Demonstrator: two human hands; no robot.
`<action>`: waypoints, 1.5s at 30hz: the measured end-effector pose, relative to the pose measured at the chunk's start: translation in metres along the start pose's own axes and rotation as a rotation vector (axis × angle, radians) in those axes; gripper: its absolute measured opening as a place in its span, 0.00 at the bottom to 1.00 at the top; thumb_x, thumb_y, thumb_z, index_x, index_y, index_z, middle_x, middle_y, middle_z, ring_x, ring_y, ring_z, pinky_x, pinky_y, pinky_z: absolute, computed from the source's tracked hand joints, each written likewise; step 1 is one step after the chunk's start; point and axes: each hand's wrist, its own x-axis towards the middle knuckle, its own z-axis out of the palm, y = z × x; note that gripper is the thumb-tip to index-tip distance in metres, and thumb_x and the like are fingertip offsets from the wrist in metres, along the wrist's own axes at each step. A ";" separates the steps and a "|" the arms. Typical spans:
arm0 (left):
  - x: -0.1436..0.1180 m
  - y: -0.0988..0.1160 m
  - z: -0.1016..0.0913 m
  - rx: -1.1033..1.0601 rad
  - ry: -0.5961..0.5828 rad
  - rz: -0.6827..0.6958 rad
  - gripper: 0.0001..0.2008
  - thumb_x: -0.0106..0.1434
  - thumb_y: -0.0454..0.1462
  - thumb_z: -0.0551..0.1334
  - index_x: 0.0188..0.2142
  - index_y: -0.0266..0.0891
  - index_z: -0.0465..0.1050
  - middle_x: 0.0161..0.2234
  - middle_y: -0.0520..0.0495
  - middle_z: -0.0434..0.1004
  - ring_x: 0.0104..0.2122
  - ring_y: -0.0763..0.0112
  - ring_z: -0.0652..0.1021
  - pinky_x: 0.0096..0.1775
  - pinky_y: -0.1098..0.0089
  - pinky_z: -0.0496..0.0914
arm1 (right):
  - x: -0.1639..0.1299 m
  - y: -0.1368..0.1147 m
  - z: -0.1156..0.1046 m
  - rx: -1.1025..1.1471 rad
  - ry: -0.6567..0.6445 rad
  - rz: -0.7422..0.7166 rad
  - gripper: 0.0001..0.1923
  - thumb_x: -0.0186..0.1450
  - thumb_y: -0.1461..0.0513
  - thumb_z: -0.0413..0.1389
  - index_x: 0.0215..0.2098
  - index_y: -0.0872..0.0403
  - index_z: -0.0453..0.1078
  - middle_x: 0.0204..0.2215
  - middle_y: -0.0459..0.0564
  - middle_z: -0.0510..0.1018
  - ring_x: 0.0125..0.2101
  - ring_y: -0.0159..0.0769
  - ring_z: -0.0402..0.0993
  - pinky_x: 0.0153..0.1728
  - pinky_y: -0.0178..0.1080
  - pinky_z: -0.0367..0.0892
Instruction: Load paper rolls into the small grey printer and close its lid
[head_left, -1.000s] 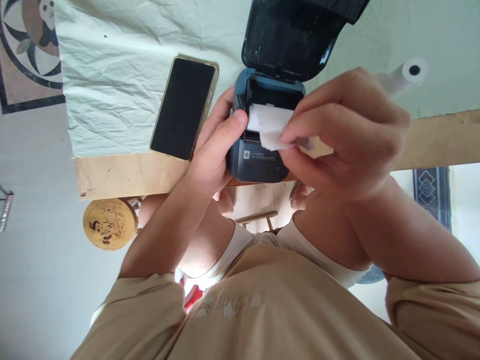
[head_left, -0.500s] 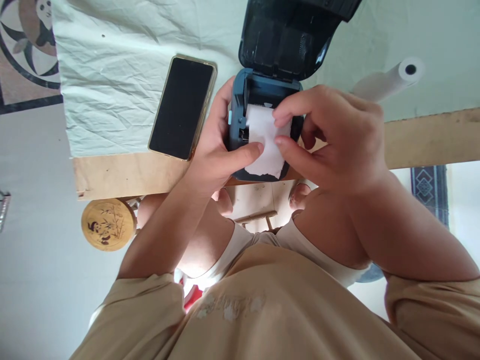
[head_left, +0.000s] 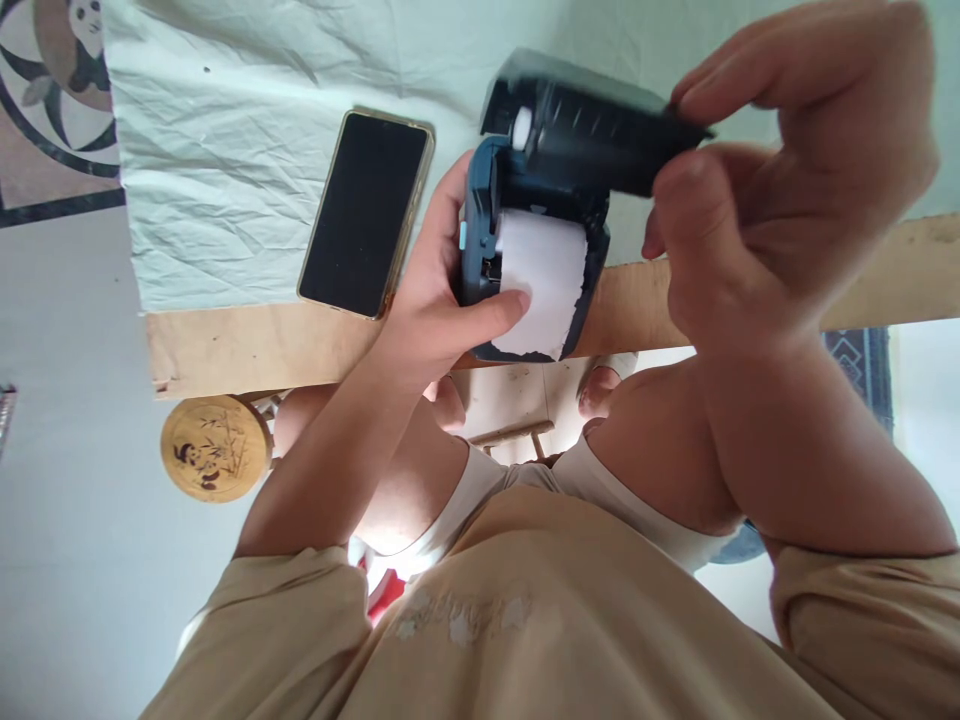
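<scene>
My left hand [head_left: 431, 315] grips the small blue printer [head_left: 480, 235] at the table edge [head_left: 225, 345], thumb pinning the paper strip [head_left: 541, 285] flat over its front. My right hand [head_left: 780, 190] pinches the half-lowered lid [head_left: 592, 125] – I'd shut it squarely, with the strip's end left outside. No writing I can read – the phone [head_left: 365, 212] is dark

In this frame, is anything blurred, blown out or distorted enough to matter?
Head view: the right hand is very near the lens, enlarged and slightly soft at its edges as it grips the printer lid. The paper strip under the left hand's thumb is bright but keeps its torn edge. The phone and creased cloth are sharp. Lighting is even; shadows are soft.
</scene>
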 end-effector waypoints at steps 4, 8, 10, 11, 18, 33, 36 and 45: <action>0.004 -0.010 -0.001 -0.029 0.058 0.029 0.35 0.45 0.42 0.76 0.53 0.51 0.71 0.43 0.51 0.76 0.51 0.59 0.78 0.53 0.62 0.75 | -0.002 0.003 0.002 -0.134 -0.052 -0.295 0.07 0.61 0.61 0.61 0.38 0.53 0.72 0.43 0.49 0.72 0.32 0.24 0.63 0.23 0.30 0.60; 0.008 -0.020 -0.007 -0.059 0.021 0.102 0.39 0.40 0.43 0.79 0.53 0.50 0.70 0.44 0.50 0.75 0.51 0.58 0.78 0.50 0.64 0.76 | -0.002 0.008 0.001 -0.216 -0.192 -0.296 0.07 0.61 0.63 0.58 0.39 0.54 0.70 0.50 0.50 0.69 0.30 0.20 0.62 0.25 0.30 0.67; 0.007 -0.021 -0.007 -0.044 0.010 0.093 0.40 0.42 0.43 0.78 0.55 0.50 0.69 0.46 0.49 0.75 0.53 0.56 0.77 0.51 0.63 0.76 | -0.002 0.008 0.002 -0.180 -0.190 -0.249 0.10 0.63 0.61 0.58 0.44 0.53 0.70 0.52 0.51 0.68 0.35 0.24 0.67 0.26 0.30 0.68; 0.006 -0.020 -0.006 -0.042 0.007 0.087 0.40 0.43 0.44 0.78 0.57 0.50 0.69 0.47 0.49 0.75 0.54 0.56 0.76 0.52 0.63 0.75 | -0.002 0.008 0.002 -0.140 -0.184 -0.210 0.14 0.64 0.60 0.58 0.47 0.52 0.69 0.53 0.51 0.68 0.40 0.27 0.69 0.27 0.29 0.67; -0.007 0.008 0.018 -0.109 0.113 -0.011 0.16 0.64 0.44 0.65 0.50 0.44 0.73 0.39 0.48 0.73 0.37 0.71 0.78 0.35 0.73 0.71 | -0.001 0.015 0.010 0.045 -0.341 0.034 0.34 0.64 0.48 0.60 0.62 0.51 0.54 0.57 0.52 0.66 0.43 0.29 0.69 0.29 0.31 0.65; -0.007 0.024 0.027 -0.081 0.149 -0.137 0.18 0.63 0.47 0.66 0.47 0.39 0.69 0.36 0.48 0.74 0.38 0.67 0.81 0.33 0.74 0.70 | -0.004 0.022 0.012 0.018 -0.353 0.023 0.36 0.63 0.45 0.59 0.62 0.47 0.52 0.53 0.49 0.67 0.38 0.29 0.65 0.33 0.34 0.63; -0.007 0.025 0.027 -0.072 0.155 -0.173 0.20 0.62 0.47 0.67 0.48 0.41 0.69 0.37 0.48 0.73 0.38 0.65 0.81 0.31 0.74 0.69 | -0.002 0.021 0.012 0.017 -0.354 0.022 0.35 0.62 0.48 0.60 0.61 0.47 0.52 0.53 0.49 0.67 0.38 0.28 0.65 0.33 0.34 0.64; -0.007 0.025 0.023 -0.091 0.115 -0.170 0.17 0.63 0.45 0.67 0.48 0.42 0.71 0.37 0.48 0.74 0.36 0.68 0.79 0.32 0.72 0.70 | 0.002 0.021 0.012 0.127 -0.372 0.089 0.36 0.61 0.49 0.62 0.60 0.50 0.52 0.53 0.50 0.67 0.44 0.29 0.69 0.38 0.33 0.67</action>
